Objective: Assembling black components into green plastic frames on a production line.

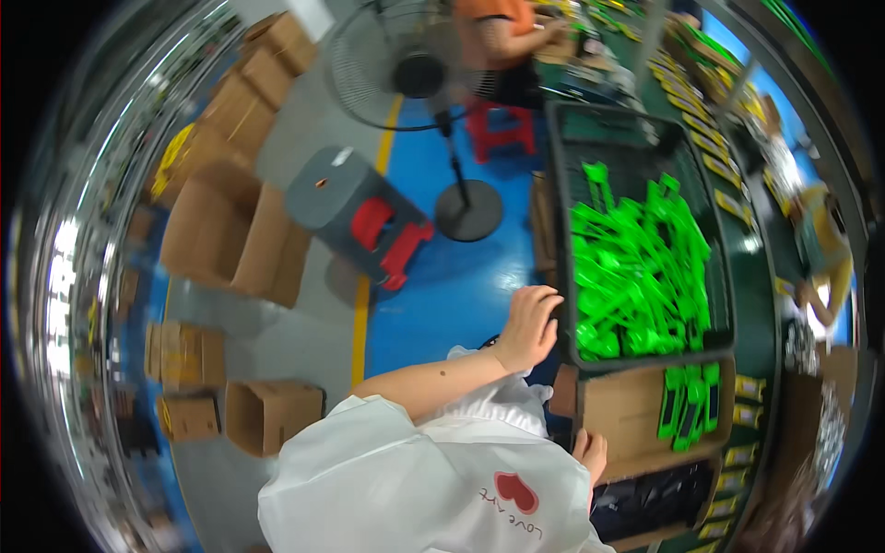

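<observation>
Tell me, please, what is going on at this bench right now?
A person in a white garment stands at a workbench. Their left hand grips the near rim of a dark plastic tray heaped with bright green plastic parts. Their right hand rests on the edge of a shallow cardboard box holding a few green pieces.

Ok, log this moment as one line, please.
left hand on rim of dark plastic tray | tray holds bright green plastic parts | right hand at brown cardboard box
</observation>
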Tool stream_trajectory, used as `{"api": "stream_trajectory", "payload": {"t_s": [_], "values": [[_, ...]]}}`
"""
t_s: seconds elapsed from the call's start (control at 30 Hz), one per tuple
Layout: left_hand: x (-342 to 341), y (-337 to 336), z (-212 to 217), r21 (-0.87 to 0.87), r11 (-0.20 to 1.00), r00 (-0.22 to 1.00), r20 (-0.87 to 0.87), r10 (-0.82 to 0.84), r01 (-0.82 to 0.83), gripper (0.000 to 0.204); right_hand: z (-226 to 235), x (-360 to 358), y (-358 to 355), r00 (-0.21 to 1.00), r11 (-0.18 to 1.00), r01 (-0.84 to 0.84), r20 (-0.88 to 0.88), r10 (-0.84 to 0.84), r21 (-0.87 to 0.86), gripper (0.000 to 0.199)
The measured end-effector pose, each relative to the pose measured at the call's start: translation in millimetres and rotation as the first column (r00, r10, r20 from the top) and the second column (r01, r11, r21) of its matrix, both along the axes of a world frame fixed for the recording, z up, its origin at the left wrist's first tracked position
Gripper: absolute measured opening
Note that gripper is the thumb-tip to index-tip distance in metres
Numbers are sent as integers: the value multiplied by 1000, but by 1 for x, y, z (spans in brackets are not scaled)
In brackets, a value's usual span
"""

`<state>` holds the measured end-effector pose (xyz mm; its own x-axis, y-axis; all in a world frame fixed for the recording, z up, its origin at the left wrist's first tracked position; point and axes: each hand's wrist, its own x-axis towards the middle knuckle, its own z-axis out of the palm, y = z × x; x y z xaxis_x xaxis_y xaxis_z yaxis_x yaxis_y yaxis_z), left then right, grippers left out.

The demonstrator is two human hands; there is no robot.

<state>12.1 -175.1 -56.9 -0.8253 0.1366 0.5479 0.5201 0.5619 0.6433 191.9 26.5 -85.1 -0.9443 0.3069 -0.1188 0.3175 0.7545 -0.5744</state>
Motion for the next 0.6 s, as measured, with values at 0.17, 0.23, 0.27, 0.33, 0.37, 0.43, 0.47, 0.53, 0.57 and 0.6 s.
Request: {"api": "stream_trajectory", "payload": {"t_s": [0.17,0.23,0.27,0.33,0.37,0.43,0.47,0.53,0.57,0.6], "values": [[16,-193,-86,-352,773,788,137,600,-528,38,-45,-7,15,981,982,179,84,-173,-65,36],[16,-263,-133,-373,675,629,257,734,-636,30,-48,-14,20,968,977,208,135,-213,50,39],[14,-293,-160,-189,619,494,447,746,-763,22,-47,-19,18,971,975,202,109,-212,94,39],[14,-374,-216,-64,483,177,883,436,-873,21,-48,-37,1,962,963,188,163,-221,192,32],[-8,-387,-206,119,208,130,991,38,-971,25,-42,-40,-2,955,950,190,178,-237,247,31],[-28,-412,-218,266,-134,264,964,37,-955,40,-34,-60,-11,956,938,157,191,-223,310,30],[-45,-422,-217,285,-198,276,958,73,-938,45,-32,-70,-15,957,930,147,191,-220,336,30],[-68,-444,-207,137,-184,105,980,172,-973,61,-31,-87,-28,957,917,104,214,-198,384,29],[-63,-480,-232,10,-176,-58,923,380,-984,77,-34,-97,-35,959,922,61,234,-160,383,29],[-49,-505,-250,3,-208,-81,916,393,-978,77,-38,-107,-42,960,926,18,252,-121,378,28]]}}
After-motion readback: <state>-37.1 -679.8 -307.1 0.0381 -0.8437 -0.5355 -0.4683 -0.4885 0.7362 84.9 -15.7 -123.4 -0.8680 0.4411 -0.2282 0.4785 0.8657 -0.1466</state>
